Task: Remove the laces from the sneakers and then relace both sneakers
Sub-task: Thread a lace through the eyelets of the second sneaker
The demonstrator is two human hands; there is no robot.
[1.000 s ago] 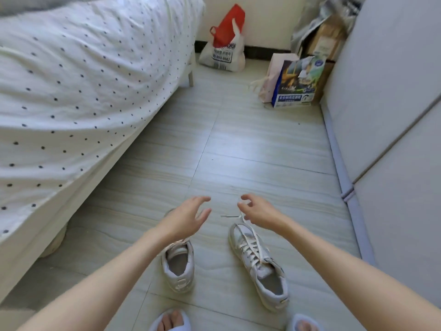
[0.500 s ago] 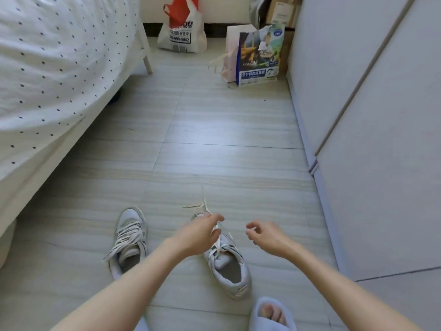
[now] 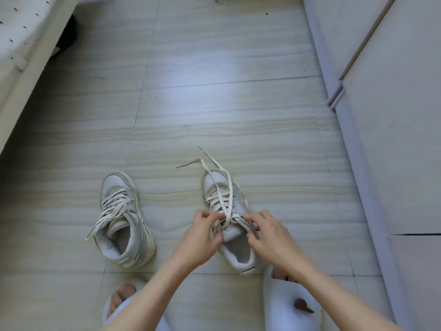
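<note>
Both hands now on the right sneaker point(image 3: 229, 218)

Left hand point(image 3: 199, 237) and right hand point(image 3: 267, 235) moved in since before, fingers pinching its lace point(image 3: 220, 197).

Both hands on the right sneaker point(image 3: 229, 211): left hand point(image 3: 200, 237) and right hand point(image 3: 267, 235) pinch its lace point(image 3: 225, 201) at the tongue; the left sneaker point(image 3: 124, 218) sits apart on the floor point(image 3: 214, 111).

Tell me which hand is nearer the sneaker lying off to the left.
Left. The left hand works the laces of the right-side sneaker, on its side facing the left sneaker yet clear of it. The right hand is on the far side, further away.
</note>
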